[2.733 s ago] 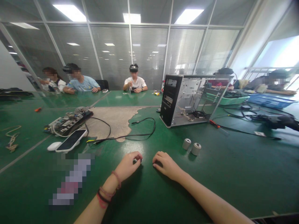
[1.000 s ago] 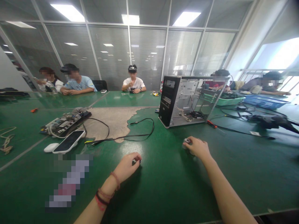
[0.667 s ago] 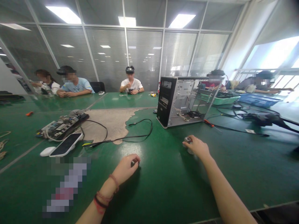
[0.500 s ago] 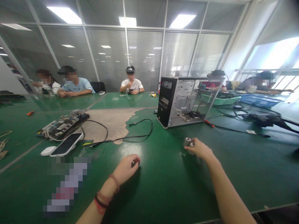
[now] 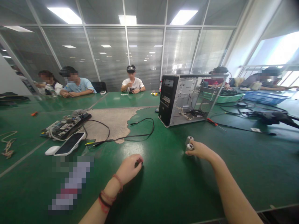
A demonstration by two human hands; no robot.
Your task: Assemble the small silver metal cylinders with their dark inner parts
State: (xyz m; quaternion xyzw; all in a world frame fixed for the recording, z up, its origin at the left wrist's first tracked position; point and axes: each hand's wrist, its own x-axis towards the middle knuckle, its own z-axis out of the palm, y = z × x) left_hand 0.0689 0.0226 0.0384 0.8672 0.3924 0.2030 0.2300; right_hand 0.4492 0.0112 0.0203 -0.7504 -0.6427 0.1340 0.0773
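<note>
My right hand (image 5: pixel 200 150) has its thumb and fingers closed round a short silvery metal cylinder (image 5: pixel 189 147), which stands upright on the green table (image 5: pixel 163 174). Just behind it is a second silvery cylinder (image 5: pixel 190 138) of like size, very near or touching the first. My left hand (image 5: pixel 130 166) rests on the table left of the cylinders, its fingers curled in towards the thumb. Something small and dark shows inside that curl, but I cannot make it out.
Beyond my right hand stands an open computer case (image 5: pixel 165 102), with a red-handled screwdriver (image 5: pixel 212 122) beside it. A circuit board assembly (image 5: pixel 65 124), a phone (image 5: pixel 70 144) and black cables (image 5: pixel 140 136) lie to the left. Baskets (image 5: pixel 263 97) and several seated people are farther back.
My right hand has shifted slightly towards me, and the held cylinder now stands in front of the other one rather than to its right. My left hand keeps its curled pose.
</note>
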